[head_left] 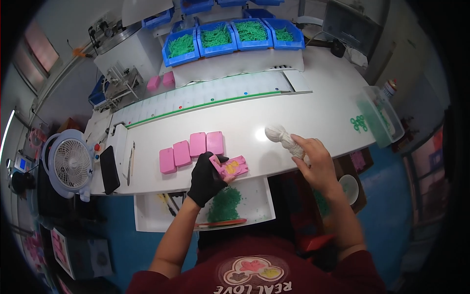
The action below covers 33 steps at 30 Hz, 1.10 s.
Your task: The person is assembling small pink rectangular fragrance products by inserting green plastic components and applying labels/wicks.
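Pink piece in gloved left hand, white bundle in right, above open drawer

Hard to make out: the pink piece's near edge and left end sit behind the black-gloved left hand; the lower end of the knobbly white cloth-like bundle goes behind the bare right hand, contents unknown. Forearms cut across the view; the left one covers part of the open white drawer, so some long tools in it can't be told.

The pink rubbery-looking piece is irregular, open on top, with yellow patches inside; it's just beyond the drawer, at the table's front edge. Left hand: fingers curled, gripping it. Right hand: partly closed, bundle pinched between thumb and fingers, beyond the drawer and to its right.

Counts: four flat pink rectangular blocks with rounded corners, staggered row, beyond the drawer. Two more pink blocks, much farther back. Four blue plastic bins in the front row, farthest beyond the drawer, all holding green pieces. One heap of green granules inside the drawer. One round white fan, left of it.
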Each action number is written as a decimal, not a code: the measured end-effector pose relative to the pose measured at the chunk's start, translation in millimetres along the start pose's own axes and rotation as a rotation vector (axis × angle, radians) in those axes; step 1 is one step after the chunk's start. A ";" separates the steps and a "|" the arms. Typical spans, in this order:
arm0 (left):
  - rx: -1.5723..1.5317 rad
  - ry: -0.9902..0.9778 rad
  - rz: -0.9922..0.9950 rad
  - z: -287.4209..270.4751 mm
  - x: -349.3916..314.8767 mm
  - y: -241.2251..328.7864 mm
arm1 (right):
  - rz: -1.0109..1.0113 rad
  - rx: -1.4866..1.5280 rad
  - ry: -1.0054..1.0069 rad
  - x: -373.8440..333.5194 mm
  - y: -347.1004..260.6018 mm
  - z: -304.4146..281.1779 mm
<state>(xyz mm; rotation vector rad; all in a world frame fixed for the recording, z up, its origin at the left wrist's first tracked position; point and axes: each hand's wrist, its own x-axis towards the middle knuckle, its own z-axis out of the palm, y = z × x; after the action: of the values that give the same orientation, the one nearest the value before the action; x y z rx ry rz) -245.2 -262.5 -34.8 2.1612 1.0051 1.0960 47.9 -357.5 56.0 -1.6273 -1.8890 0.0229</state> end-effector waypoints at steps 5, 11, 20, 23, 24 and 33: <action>-0.005 0.006 0.017 -0.2 3.0 5.3 | -0.256 0.149 0.043 2.4 -54.2 29.4; 0.016 0.038 0.088 -2.4 2.1 2.7 | -0.196 -0.019 -0.066 6.9 -63.5 29.0; 0.047 0.017 0.069 -6.2 2.6 8.8 | -0.038 -0.044 0.027 0.3 -12.5 20.9; 0.083 0.013 0.084 -3.3 4.6 11.8 | 0.143 -0.199 -0.045 -0.1 11.8 11.5; 0.087 0.022 0.092 -4.7 4.3 11.3 | 0.048 -0.359 0.035 1.5 6.0 10.6; 0.020 0.053 0.147 -8.9 -2.9 51.3 | 0.447 1.029 -0.215 -3.0 -67.2 98.9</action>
<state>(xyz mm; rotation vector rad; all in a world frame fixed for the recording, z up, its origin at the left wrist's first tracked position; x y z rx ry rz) -234.2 -294.4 5.0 2.2625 0.8946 1.2219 -57.7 -338.2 3.1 -1.2521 -1.2154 1.1820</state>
